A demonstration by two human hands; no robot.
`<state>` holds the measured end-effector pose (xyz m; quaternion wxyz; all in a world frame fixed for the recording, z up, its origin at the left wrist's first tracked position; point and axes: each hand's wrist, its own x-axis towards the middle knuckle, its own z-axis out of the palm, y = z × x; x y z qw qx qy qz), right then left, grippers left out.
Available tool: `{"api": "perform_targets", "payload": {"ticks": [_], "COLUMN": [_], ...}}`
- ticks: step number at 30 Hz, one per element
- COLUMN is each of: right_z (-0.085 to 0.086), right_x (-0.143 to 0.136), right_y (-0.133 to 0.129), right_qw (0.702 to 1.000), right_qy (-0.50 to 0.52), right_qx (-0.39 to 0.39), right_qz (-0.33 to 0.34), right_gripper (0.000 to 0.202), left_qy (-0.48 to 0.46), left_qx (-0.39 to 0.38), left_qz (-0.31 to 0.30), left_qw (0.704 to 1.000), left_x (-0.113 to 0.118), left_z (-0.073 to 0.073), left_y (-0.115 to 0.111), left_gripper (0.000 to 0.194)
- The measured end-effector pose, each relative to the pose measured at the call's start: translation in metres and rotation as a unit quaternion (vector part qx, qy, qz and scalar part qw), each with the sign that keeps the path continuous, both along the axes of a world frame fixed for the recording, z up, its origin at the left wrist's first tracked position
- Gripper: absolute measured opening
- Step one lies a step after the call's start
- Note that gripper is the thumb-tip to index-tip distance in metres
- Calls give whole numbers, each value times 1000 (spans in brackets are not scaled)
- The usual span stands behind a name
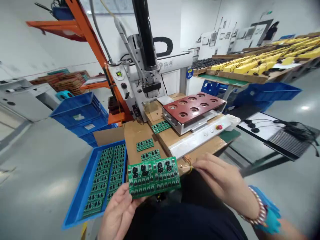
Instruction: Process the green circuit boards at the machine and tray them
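Observation:
My left hand [121,211] grips a green circuit board [153,178] by its left end. The board is tilted towards me, its face carrying round black coils and rows of small dark parts. My right hand [220,180] is closed in a pinch to the right of the board. At its fingertips, by the bench edge, is a thin yellowish loop or strip [189,164]; whether the fingers hold it is unclear. Smaller-looking circuit boards [145,144] lie on the brown bench top [133,130] beyond. A blue tray [81,191] at the left holds rows of similar boards.
A machine with a black vertical cylinder [147,36] stands ahead. Before it sits a reddish-brown fixture plate [193,106] with round holes, behind a white panel with a red button [219,127]. Stacked blue crates [77,113] are at left; a side table with black cables [292,130] at right.

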<state>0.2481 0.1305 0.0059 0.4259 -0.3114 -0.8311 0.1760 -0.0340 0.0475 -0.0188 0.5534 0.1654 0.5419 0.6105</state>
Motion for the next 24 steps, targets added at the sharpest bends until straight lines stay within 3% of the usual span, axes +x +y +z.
{"api": "perform_targets", "payload": {"ticks": [9,17,24], "right_z": [1,4,2], "right_x": [-5,-3,-3], "right_y": [-30,-31,-31], "right_qw": [999,999,1000], "right_qy": [-14,-4,0], "right_qx": [35,33,24], "right_qz": [7,19,9], "right_gripper": [18,17,16], "left_qy": [39,48,33], "left_qx": [-12,-46,-33], "left_qz": [2,38,-4], "left_qw": [999,997,999], "left_x": [9,13,12], "left_z": [3,9,0], "left_y": [-34,-39,-39], "left_gripper": [31,37,31]}}
